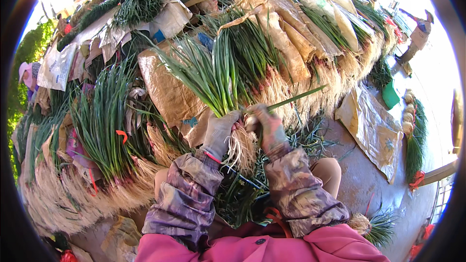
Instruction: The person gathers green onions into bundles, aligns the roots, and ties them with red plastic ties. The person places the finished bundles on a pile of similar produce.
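Note:
My left hand [220, 127], in a grey knit glove, is closed around a bunch of scallions [218, 76] near its reddish bases. The green leaves fan up and away from me, and the pale stringy roots [242, 149] hang below that hand. Right beside it, my right hand [267, 125] has its fingers curled around a single long green leaf [296, 98], which points out to the right. The fingertips of my right hand are close to the bunch's base; whether they touch it cannot be told. Cut or loose leaves [236, 196] lie below, between my knees.
Scallion bundles [105, 123] with roots facing me line the heap at left and ahead. Brown woven sacks [167, 83] cover parts of it. On the floor at right are a flattened sack [371, 131], a tied bundle [415, 142] and a smaller bundle [375, 225]. A person [418, 36] stands far right.

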Motion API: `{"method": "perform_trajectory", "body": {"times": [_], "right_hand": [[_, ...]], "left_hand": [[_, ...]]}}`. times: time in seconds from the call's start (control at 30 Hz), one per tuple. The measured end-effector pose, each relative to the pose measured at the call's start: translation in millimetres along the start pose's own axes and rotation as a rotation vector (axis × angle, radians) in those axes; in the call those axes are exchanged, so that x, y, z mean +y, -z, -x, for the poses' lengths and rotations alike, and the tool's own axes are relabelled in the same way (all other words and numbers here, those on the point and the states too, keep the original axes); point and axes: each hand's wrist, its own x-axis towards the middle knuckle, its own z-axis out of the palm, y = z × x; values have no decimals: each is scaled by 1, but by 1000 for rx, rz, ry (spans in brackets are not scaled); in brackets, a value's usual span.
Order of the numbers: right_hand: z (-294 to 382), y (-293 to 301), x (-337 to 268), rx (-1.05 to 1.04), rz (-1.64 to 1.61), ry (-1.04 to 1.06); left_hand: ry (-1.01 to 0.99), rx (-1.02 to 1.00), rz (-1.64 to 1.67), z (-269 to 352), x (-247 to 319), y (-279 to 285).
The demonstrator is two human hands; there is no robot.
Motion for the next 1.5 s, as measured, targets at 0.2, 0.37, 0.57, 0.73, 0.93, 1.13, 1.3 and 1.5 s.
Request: {"method": "perform_trajectory", "body": {"times": [0.2, 0.37, 0.57, 0.73, 0.93, 1.13, 1.3, 1.5], "right_hand": [[3, 34, -43, 48, 1220, -2], [-19, 29, -26, 72, 1400, -65], [-13, 5, 0, 109, 1716, 213], [-14, 8, 4, -90, 1542, 251], [-51, 8, 3, -9, 1344, 321], [-19, 6, 21, 27, 1545, 368], [-16, 2, 1, 28, 1073, 290], [-52, -7, 9, -78, 177, 114]], "left_hand": [[45, 46, 183, -9, 22, 33], [130, 18, 88, -5, 13, 21], [214, 49, 224, -3, 5, 13], [241, 22, 237, -11, -1, 9], [288, -39, 269, -13, -2, 15], [215, -2, 284, -11, 0, 17], [192, 58, 233, -5, 2, 12], [176, -78, 167, 7, 9, 7]]}}
